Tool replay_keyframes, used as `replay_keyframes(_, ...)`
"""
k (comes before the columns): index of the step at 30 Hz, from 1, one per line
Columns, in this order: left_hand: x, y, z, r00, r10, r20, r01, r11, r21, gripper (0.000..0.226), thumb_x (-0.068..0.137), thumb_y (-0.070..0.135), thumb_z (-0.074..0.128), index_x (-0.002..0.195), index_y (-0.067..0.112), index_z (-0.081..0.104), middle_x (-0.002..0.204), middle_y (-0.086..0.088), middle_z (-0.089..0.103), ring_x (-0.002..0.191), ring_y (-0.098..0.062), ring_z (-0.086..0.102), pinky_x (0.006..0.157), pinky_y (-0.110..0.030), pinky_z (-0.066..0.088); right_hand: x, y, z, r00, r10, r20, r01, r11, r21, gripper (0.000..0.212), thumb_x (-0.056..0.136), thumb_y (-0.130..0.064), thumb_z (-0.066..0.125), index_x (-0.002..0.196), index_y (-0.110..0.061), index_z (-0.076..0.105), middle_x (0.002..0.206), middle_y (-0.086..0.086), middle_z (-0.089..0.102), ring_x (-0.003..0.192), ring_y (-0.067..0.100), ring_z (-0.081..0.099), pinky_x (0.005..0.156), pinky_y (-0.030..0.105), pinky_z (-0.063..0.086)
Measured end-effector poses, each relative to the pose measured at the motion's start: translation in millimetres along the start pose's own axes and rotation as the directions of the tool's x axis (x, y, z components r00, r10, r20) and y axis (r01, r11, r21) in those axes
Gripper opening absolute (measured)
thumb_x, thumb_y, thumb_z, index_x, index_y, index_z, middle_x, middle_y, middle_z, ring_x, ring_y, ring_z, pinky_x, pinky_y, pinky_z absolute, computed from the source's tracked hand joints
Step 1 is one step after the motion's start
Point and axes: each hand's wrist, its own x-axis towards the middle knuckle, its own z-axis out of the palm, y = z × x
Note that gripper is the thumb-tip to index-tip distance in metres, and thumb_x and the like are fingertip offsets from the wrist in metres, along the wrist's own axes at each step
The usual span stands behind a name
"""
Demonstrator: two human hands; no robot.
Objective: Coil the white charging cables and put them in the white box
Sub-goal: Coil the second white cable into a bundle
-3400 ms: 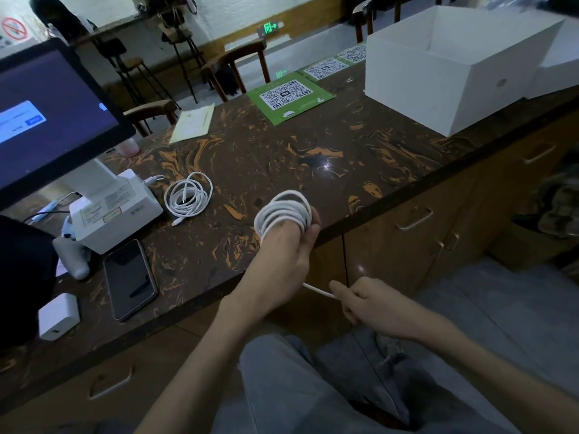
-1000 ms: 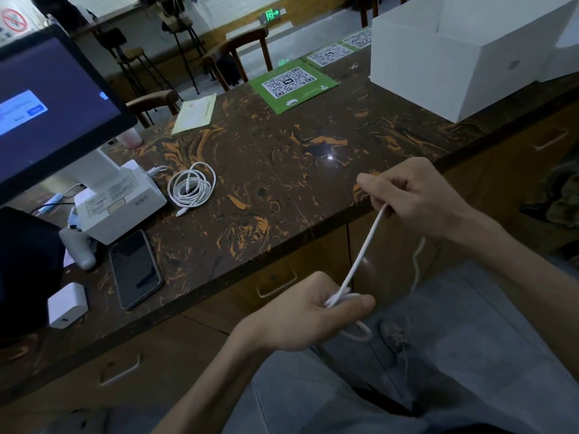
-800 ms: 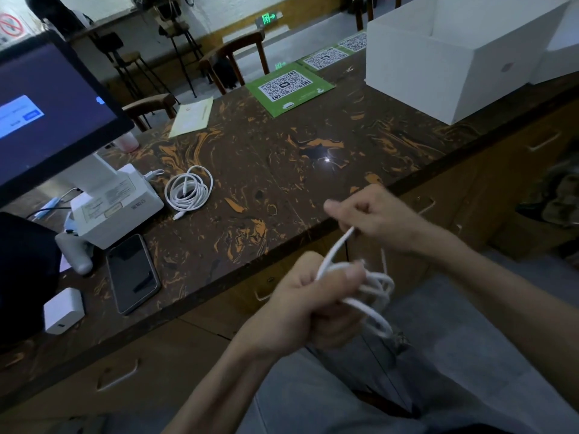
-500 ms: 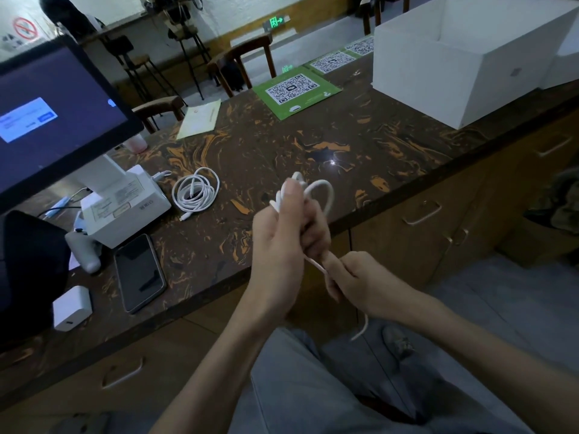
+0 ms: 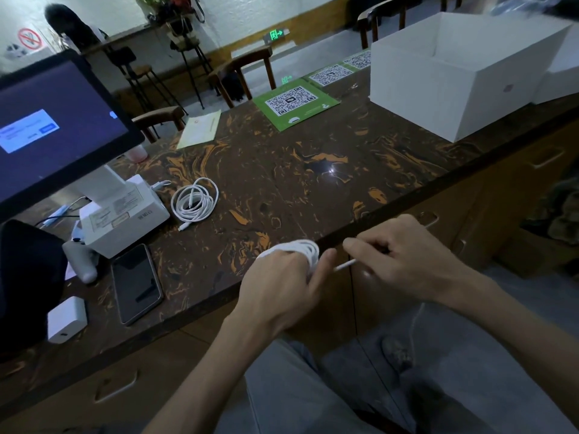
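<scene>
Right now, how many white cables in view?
2. One cable is wound round the left hand; one coiled cable lies on the counter. The box interior is hidden.

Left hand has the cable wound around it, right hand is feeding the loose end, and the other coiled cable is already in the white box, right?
Not quite: the head view shows the other coiled cable on the counter beside the printer, not in the white box.

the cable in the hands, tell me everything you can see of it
The cable is thin, white and smooth, likely plastic-sheathed. Most of it is wound in several loops around the left hand, held just over the counter edge. A short straight end runs rightward into the right hand, which pinches it. Its plugs are not visible.
</scene>
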Motion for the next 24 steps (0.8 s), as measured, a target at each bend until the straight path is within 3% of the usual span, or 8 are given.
replay_keyframes(4,-16.2,-7.1,6.3,0.972,-0.003,0.234,0.078,0.948,-0.310,0.066,0.096,0.070,0.028,0.057,0.021,0.047,0.049,-0.004,0.040,0.040,-0.012,0.031,0.041,-0.027,0.023,3.9,15.1,-15.7,0.999,0.045,-0.026,-0.045,0.999,0.000,0.067,0.097,-0.059,0.043,0.050,-0.012,0.051,0.043,0.007,0.048,0.036,0.021,0.044,0.041,0.035,0.039)
replay_keyframes(9,-28.0,15.2,4.8,0.801,0.296,0.520,0.233,0.646,-0.727,0.045,0.100,0.043,0.056,0.059,0.024,0.050,0.050,-0.001,0.040,0.043,-0.021,0.035,0.043,-0.036,0.030,17.0,19.6,-25.5,0.986,0.067,-0.155,-0.059,0.996,0.060,0.059,0.100,-0.043,0.046,0.047,-0.018,0.052,0.039,0.007,0.048,0.030,0.023,0.046,0.037,0.047,0.040)
replay_keyframes(11,-27.2,31.1,-1.3,0.764,0.415,0.494,0.290,0.463,-0.837,0.042,0.097,0.039,0.062,0.058,0.027,0.054,0.049,-0.008,0.040,0.042,-0.028,0.032,0.042,-0.040,0.028,23.4,18.9,-15.3,0.979,0.049,-0.198,-0.031,0.995,0.091,0.062,0.105,-0.034,0.044,0.048,-0.013,0.054,0.038,0.007,0.048,0.030,0.020,0.046,0.037,0.045,0.040)
replay_keyframes(15,-19.7,52.5,-19.8,0.825,0.491,0.280,0.340,-0.035,-0.940,0.042,0.097,0.037,0.061,0.060,0.025,0.046,0.047,0.003,0.031,0.036,-0.012,0.024,0.038,-0.023,0.021,25.2,24.0,22.9,0.982,0.120,-0.148,-0.079,0.962,0.260,0.061,0.106,-0.026,0.043,0.047,-0.015,0.057,0.041,0.011,0.048,0.033,0.027,0.044,0.038,0.043,0.036)
replay_keyframes(19,4.0,49.6,-56.1,0.961,0.251,0.118,0.218,-0.419,-0.881,0.046,0.099,0.042,0.052,0.059,0.028,0.035,0.049,0.006,0.024,0.038,-0.011,0.022,0.037,-0.022,0.019,8.8,40.3,58.3,0.981,0.193,-0.010,-0.178,0.925,0.337,0.061,0.106,-0.034,0.039,0.055,-0.010,0.062,0.050,0.018,0.055,0.043,0.035,0.052,0.044,0.044,0.042)
replay_keyframes(21,17.4,44.3,-67.3,0.999,-0.017,0.041,0.030,-0.410,-0.911,0.047,0.103,0.044,0.038,0.060,0.025,0.038,0.051,0.007,0.027,0.042,-0.010,0.026,0.042,-0.021,0.026,1.1,44.7,64.4,0.965,0.249,0.083,-0.262,0.931,0.254,0.070,0.103,-0.051,0.031,0.049,-0.014,0.058,0.046,0.007,0.049,0.042,0.026,0.048,0.047,0.036,0.041)
replay_keyframes(23,27.6,36.7,-63.8,0.969,-0.241,-0.055,-0.081,-0.100,-0.992,0.043,0.105,0.042,0.029,0.069,0.021,0.041,0.057,0.006,0.034,0.050,-0.013,0.034,0.052,-0.026,0.037,-2.8,42.6,62.3,0.954,0.247,0.172,-0.280,0.937,0.211,0.074,0.100,-0.058,0.028,0.052,-0.010,0.058,0.045,0.001,0.046,0.041,0.021,0.043,0.046,0.030,0.038)
replay_keyframes(24,29.9,31.3,-56.4,0.950,-0.296,-0.097,-0.062,0.128,-0.990,0.040,0.105,0.038,0.029,0.073,0.020,0.044,0.060,0.006,0.038,0.056,-0.013,0.038,0.059,-0.029,0.039,-3.1,38.7,57.7,0.953,0.227,0.200,-0.267,0.943,0.200,0.074,0.099,-0.058,0.028,0.054,-0.010,0.058,0.045,0.000,0.046,0.040,0.020,0.043,0.045,0.028,0.038)
